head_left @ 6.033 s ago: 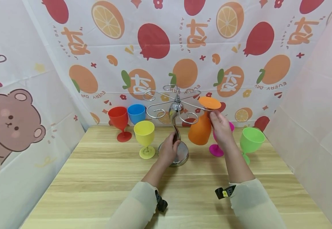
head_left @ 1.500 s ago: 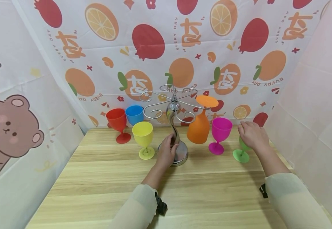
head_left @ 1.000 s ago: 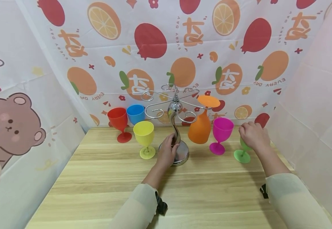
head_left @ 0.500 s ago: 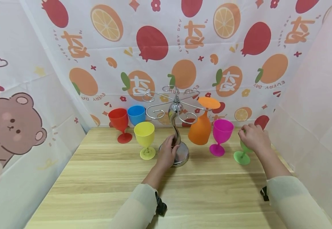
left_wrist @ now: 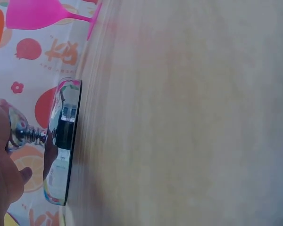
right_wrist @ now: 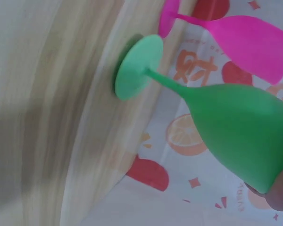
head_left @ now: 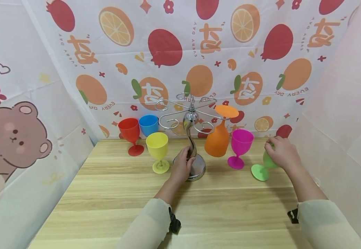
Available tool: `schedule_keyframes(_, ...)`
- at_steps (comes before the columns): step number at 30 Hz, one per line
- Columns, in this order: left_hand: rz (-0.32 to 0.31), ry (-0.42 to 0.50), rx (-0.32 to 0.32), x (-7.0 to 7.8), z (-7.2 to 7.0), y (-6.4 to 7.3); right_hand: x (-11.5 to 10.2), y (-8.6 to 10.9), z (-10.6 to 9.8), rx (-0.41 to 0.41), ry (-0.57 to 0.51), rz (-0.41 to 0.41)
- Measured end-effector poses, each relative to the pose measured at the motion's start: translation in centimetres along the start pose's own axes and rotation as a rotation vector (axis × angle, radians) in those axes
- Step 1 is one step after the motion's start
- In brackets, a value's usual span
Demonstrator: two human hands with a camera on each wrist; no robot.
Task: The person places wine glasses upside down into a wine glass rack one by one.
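Note:
A chrome goblet rack (head_left: 190,133) with curled wire arms stands mid-table. My left hand (head_left: 181,166) grips the lower part of its post, just above the round base (left_wrist: 63,141). Upside down from the rack's right arm hangs an orange goblet (head_left: 218,138), its foot on top. At the right, my right hand (head_left: 282,152) holds a green goblet (right_wrist: 240,127) by the bowl near the rim. The goblet leans, foot toward the left; in the right wrist view its foot looks tipped, and whether it touches the table I cannot tell.
An upright magenta goblet (head_left: 241,141) stands between the orange and green ones. Left of the rack stand yellow (head_left: 157,147), red (head_left: 129,129) and blue (head_left: 149,125) goblets, the blue one partly hidden. A patterned curtain (head_left: 168,45) closes off the table's back edge (head_left: 112,140).
My right hand has left the hanging orange goblet, gone right to the green goblet, and just now tilted it, foot swinging left. The left hand stays on the rack.

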State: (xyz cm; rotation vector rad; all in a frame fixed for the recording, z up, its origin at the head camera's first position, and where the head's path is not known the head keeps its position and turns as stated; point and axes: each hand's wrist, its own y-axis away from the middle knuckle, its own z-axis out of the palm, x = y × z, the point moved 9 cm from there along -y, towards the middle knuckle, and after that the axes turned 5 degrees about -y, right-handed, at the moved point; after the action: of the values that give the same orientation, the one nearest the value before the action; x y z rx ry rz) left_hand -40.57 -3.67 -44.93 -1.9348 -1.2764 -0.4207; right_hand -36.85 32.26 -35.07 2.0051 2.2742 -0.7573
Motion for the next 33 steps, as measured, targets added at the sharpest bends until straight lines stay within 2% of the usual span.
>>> schedule_keyframes(5, 0.005, -0.023, 0.009, 0.0, 0.1, -0.1, -1.0, 1.1, -1.2, 0.049, -0.188, -0.027)
schedule_keyframes(10, -0.006, -0.029, 0.012, 0.1, 0.1, -0.1, -1.8, 2.3, -1.8, 0.079, -0.374, -0.021)
schedule_keyframes(13, -0.034, -0.025, -0.012, 0.0, 0.2, -0.1, -2.3, 2.9, -2.0, 0.084, -0.428, -0.005)
schedule_keyframes(19, -0.057, 0.07, -0.059, 0.2, 0.1, 0.1, -3.2, 4.2, -2.6, 0.123, -0.493, 0.009)
schedule_keyframes(26, -0.183, 0.151, -0.094, -0.9, 0.0, 1.3, -5.0, 5.3, -3.3, 0.135, -0.625, -0.035)
schedule_keyframes(33, -0.243, 0.205, -0.031, -1.3, -1.4, 2.8, -6.8, 6.1, -3.5, 0.13, -0.798, -0.079)
